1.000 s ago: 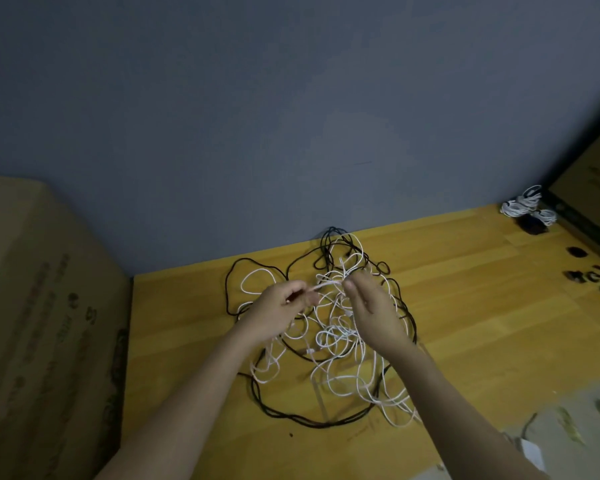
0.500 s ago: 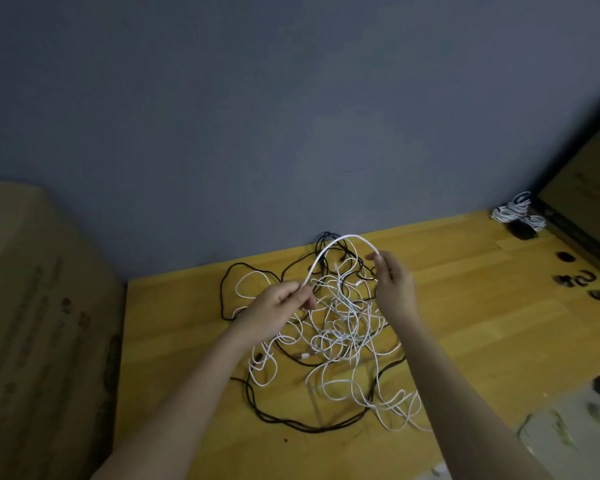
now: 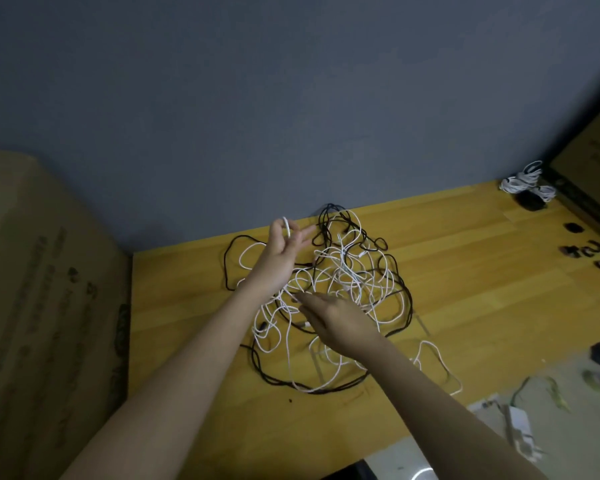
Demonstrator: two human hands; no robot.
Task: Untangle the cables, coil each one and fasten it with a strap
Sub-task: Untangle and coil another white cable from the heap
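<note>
Pinching white cable [image 3: 286,227], left hand [image 3: 282,250] lifts; right hand [image 3: 336,318] flat on tangle [image 3: 340,285].

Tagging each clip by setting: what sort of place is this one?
Probably a storage or workshop corner, not a tidy office: a wooden worktop against a bare grey wall, a large cardboard box beside it, and coiled white cables set aside.

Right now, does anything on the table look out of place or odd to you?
Apart from the expected tangle of white and black cables mid-table, only small things stand out. One white loop trails out of the pile toward the table's near edge. A few dark straps lie scattered at the far right. Nothing looks damaged.
</note>
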